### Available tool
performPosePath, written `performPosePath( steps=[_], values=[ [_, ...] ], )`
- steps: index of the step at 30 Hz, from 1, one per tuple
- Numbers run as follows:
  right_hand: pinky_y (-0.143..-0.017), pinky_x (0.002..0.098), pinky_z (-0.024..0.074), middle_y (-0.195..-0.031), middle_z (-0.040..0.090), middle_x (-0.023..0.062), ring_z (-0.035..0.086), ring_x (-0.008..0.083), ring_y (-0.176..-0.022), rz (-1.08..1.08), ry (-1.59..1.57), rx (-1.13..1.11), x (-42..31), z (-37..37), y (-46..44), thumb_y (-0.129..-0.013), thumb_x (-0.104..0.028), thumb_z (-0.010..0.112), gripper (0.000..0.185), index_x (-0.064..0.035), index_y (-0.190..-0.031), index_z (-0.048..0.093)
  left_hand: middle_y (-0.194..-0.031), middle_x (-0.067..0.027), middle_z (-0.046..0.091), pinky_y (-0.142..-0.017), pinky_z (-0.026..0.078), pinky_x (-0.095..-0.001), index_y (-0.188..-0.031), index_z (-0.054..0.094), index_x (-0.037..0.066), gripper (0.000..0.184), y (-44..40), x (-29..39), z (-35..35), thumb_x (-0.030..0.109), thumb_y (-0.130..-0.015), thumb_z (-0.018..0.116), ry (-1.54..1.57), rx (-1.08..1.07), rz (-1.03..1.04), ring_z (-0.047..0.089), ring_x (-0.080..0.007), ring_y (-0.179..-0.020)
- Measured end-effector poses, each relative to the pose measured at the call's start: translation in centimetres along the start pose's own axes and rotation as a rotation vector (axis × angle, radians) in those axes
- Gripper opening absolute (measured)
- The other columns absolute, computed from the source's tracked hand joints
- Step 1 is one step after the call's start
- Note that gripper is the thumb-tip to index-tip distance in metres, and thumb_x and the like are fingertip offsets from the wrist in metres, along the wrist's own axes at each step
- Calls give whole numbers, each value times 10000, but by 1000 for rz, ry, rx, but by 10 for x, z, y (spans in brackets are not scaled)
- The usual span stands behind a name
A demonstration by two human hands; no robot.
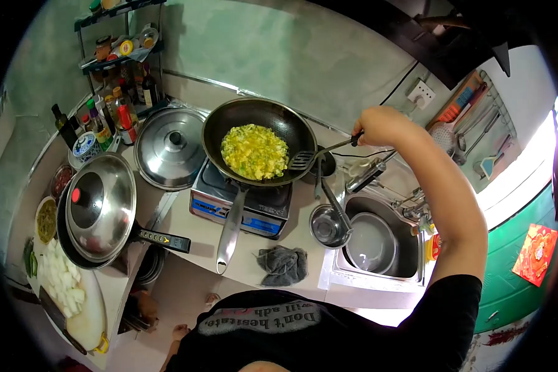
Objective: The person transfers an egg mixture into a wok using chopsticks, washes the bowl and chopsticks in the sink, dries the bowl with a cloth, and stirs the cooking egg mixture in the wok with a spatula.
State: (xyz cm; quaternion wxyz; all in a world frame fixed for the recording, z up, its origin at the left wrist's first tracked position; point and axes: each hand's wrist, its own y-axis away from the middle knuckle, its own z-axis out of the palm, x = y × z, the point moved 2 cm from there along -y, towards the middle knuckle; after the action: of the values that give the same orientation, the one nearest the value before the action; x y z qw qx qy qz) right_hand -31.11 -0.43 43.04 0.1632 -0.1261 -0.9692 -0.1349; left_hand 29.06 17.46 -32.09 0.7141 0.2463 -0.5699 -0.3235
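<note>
My right hand [383,127] is closed round the black handle end of a slotted spatula [338,146]. The spatula's slotted head rests inside the right side of a wok [220,118], at the edge of a yellow egg mixture [254,152] with green bits. The wok sits on a portable gas stove [229,208], its metal handle pointing toward me. Low beside my body is my left hand [180,332], away from the cookware; it is small in view and its fingers cannot be made out.
Left of the stove are a large lid [170,149], a lidded pan [102,208], sauce bottles [124,118], and a cutting board [93,316] with white chopped pieces and a knife [61,319]. A grey cloth [283,265], metal bowl [330,227] and sink [409,263] lie to the right.
</note>
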Motion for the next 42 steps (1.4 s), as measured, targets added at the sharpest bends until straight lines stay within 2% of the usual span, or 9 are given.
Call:
performPosePath(
  steps=[2,12,17,20,23,27,29,32,42],
  values=[
    [-660,352,457,-841,617,81,583,251,-782,34,19,-42,-5,-3,-5,-615,-184,658,263,-140,-874,644,-655,-69,566,-602,438,-311,-790,520,6,165,18,9,-4,159,-743,554,-597,237,72,550,-188,-646],
    [-726,324,447,-884,609,101,577,263,-818,2,-208,52,4,81,-36,-655,-191,644,312,-114,-956,612,-718,-109,598,-622,466,-319,-789,568,26,163,32,16,0,181,-742,568,-622,283,46,575,-208,-684],
    [-795,353,414,-975,574,131,540,277,-908,28,-438,90,-16,130,-54,-700,-223,617,353,-148,-1042,568,-719,-95,591,-601,471,-331,-814,542,19,180,17,13,-6,189,-761,568,-415,221,59,576,-205,-660],
    [-810,350,406,-1025,555,131,523,280,-945,8,-501,134,-32,139,-62,-713,-227,603,372,-144,-1072,544,-719,-87,586,-588,474,-338,-829,526,16,191,1,7,-11,193,-772,569,451,-9,6,577,-203,-646],
    [-837,354,393,-1071,527,157,495,293,-993,26,-599,79,-37,148,-69,-726,-224,579,404,-42,-1081,516,-724,-79,574,-576,471,-342,-844,486,7,150,13,27,-8,138,-792,535,-560,160,167,563,-195,-641],
    [-846,350,387,-1077,518,180,495,301,-993,-13,-697,103,-34,155,-70,-725,-220,579,418,-17,-1083,509,-728,-80,567,-562,464,-319,-825,479,-2,106,19,30,-5,94,-796,515,-452,246,-36,550,-179,-642],
    [-846,344,386,-1061,523,191,505,312,-976,5,-750,140,-37,151,-62,-726,-220,576,417,-20,-1085,510,-707,-79,558,-536,445,-280,-812,495,-16,102,8,11,-13,78,-784,522,85,52,122,535,-174,-633],
    [-832,337,393,-1025,540,199,521,319,-948,35,-747,173,-43,143,-47,-728,-223,571,411,-16,-1079,514,-687,-74,548,-517,425,-266,-794,505,-17,77,15,16,-17,55,-773,522,-703,241,34,522,-181,-607],
    [-760,333,420,-976,562,199,552,307,-877,1,-882,279,-29,166,-49,-731,-226,565,418,-39,-1100,503,-670,-66,544,-522,425,-261,-795,515,-3,64,31,47,11,49,-764,536,-412,321,-91,525,-155,-588]
  ],
)
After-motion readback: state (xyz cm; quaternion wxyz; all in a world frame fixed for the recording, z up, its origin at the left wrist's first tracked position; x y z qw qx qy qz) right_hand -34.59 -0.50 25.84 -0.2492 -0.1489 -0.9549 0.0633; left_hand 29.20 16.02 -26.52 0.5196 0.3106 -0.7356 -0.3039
